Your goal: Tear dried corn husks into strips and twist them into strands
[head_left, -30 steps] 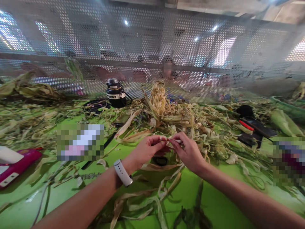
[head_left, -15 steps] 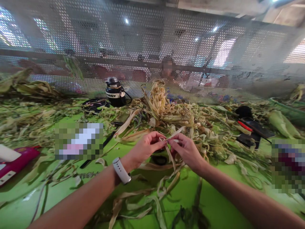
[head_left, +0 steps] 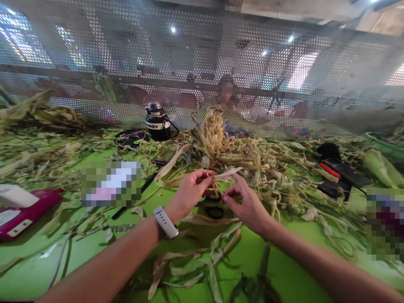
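My left hand (head_left: pixel 189 193), with a pale watch band (head_left: pixel 166 223) on its wrist, pinches a thin, dry corn husk strip (head_left: pixel 227 172) between thumb and fingers. A small loop of it shows at the fingertips, and one flat end points right. Just right of it is my right hand (head_left: pixel 251 204), its index finger raised and its thumb and another finger closed on a hanging part of the strip. Below the hands, black ring handles (head_left: pixel 214 211), seemingly of scissors, lie on the green table (head_left: pixel 195 286). Loose husk strips (head_left: pixel 208 263) are scattered nearer me.
Behind my hands stands a bundle of dry husks (head_left: pixel 213 132) amid a wide litter of husk. A black jug (head_left: pixel 158 122) is at the back left, a magenta power strip (head_left: pixel 30 214) at the left. On the right lies a black phone-like object (head_left: pixel 349 172). Perforated metal sheeting (head_left: pixel 189 54) closes the back.
My right index finger has lifted off the spot where both hands met, and the hands are slightly farther apart. The hanging strip no longer dangles below them. The view has shifted slightly left.
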`<action>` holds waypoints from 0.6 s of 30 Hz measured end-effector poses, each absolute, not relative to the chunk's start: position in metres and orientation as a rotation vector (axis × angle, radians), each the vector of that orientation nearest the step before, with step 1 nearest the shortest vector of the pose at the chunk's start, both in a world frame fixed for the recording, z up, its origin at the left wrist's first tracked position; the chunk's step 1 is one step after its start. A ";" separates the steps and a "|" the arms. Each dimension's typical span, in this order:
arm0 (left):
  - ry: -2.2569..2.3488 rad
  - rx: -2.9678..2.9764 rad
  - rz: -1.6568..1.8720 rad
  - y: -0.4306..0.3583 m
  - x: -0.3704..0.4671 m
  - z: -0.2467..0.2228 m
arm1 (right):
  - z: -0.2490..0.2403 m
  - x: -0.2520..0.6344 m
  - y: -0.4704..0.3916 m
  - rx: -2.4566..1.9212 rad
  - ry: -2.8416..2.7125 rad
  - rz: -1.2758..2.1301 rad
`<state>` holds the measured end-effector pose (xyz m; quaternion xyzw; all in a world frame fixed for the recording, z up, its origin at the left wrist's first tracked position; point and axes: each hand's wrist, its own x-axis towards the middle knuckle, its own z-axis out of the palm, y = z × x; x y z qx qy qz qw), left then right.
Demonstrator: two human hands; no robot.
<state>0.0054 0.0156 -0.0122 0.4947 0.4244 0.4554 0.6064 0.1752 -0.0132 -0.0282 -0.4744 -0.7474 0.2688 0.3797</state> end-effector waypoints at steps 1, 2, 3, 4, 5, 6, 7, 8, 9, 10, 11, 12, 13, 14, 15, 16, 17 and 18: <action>0.987 1.132 1.067 0.016 0.005 -0.012 | -0.028 0.176 -0.014 -1.233 -1.970 0.531; 0.990 1.121 1.082 0.016 0.005 -0.013 | -0.028 0.176 -0.016 -1.236 -2.032 0.371; 0.993 1.112 1.099 0.016 0.006 -0.013 | -0.028 0.176 -0.017 -1.215 -2.096 0.215; 0.996 1.103 1.117 0.017 0.006 -0.014 | -0.028 0.176 -0.019 -1.176 -2.154 0.072; 0.998 1.096 1.134 0.017 0.007 -0.014 | -0.027 0.175 -0.020 -1.129 -2.200 -0.051; 1.002 1.089 1.150 0.017 0.007 -0.014 | -0.026 0.174 -0.021 -1.084 -2.230 -0.149; 1.008 1.081 1.165 0.016 0.008 -0.015 | -0.026 0.174 -0.022 -1.057 -2.245 -0.216; 1.014 1.073 1.176 0.016 0.009 -0.015 | -0.025 0.173 -0.023 -1.045 -2.248 -0.250; 1.018 1.065 1.187 0.016 0.009 -0.016 | -0.025 0.172 -0.024 -1.046 -2.241 -0.265; 1.020 1.058 1.198 0.016 0.009 -0.017 | -0.025 0.172 -0.024 -1.054 -2.230 -0.272; 1.020 1.053 1.208 0.016 0.010 -0.017 | -0.025 0.172 -0.024 -1.062 -2.219 -0.278; 1.019 1.050 1.216 0.017 0.010 -0.018 | -0.026 0.172 -0.024 -1.065 -2.211 -0.287; 1.018 1.048 1.224 0.017 0.010 -0.019 | -0.026 0.172 -0.024 -1.061 -2.204 -0.300; 1.023 1.048 1.231 0.017 0.010 -0.020 | -0.027 0.172 -0.024 -1.052 -2.200 -0.320; 1.034 1.051 1.239 0.018 0.010 -0.021 | -0.028 0.172 -0.025 -1.042 -2.201 -0.342; 1.051 1.059 1.248 0.018 0.010 -0.021 | -0.029 0.172 -0.026 -1.031 -2.212 -0.368; 1.069 1.075 1.256 0.019 0.009 -0.022 | -0.029 0.172 -0.027 -1.023 -2.236 -0.398; 1.086 1.102 1.261 0.019 0.009 -0.023 | -0.029 0.171 -0.029 -1.025 -2.272 -0.432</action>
